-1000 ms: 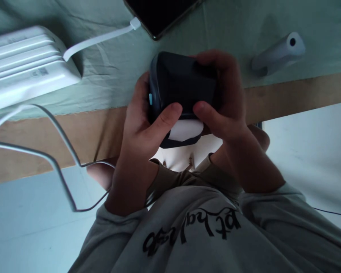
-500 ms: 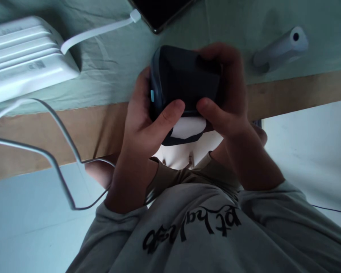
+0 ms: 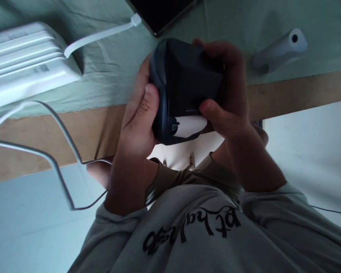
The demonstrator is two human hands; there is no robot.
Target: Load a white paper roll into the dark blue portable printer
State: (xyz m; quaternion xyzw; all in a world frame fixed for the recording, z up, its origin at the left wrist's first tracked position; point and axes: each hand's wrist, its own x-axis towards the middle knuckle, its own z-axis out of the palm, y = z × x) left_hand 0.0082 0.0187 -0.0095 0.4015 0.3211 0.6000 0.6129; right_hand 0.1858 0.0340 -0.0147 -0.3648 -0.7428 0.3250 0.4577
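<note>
Left hand [image 3: 138, 117] and right hand [image 3: 230, 94] both closed around dark label printer [image 3: 187, 83]; white paper [image 3: 189, 126] protrudes beneath right thumb.

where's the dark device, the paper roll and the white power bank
dark device [image 3: 187, 79], head view, on its dark top face
paper roll [image 3: 278, 51], head view, on its side wall
white power bank [image 3: 25, 64], head view, on its ribbed top

Device [image 3: 187, 83] sits between both hands, left hand [image 3: 136, 117] on its left side, right hand [image 3: 230, 94] on its right. Beyond it lies the phone [image 3: 161, 13]; power bank [image 3: 25, 60] far left, roll [image 3: 278, 49] right, all on the cloth [image 3: 110, 68].
</note>
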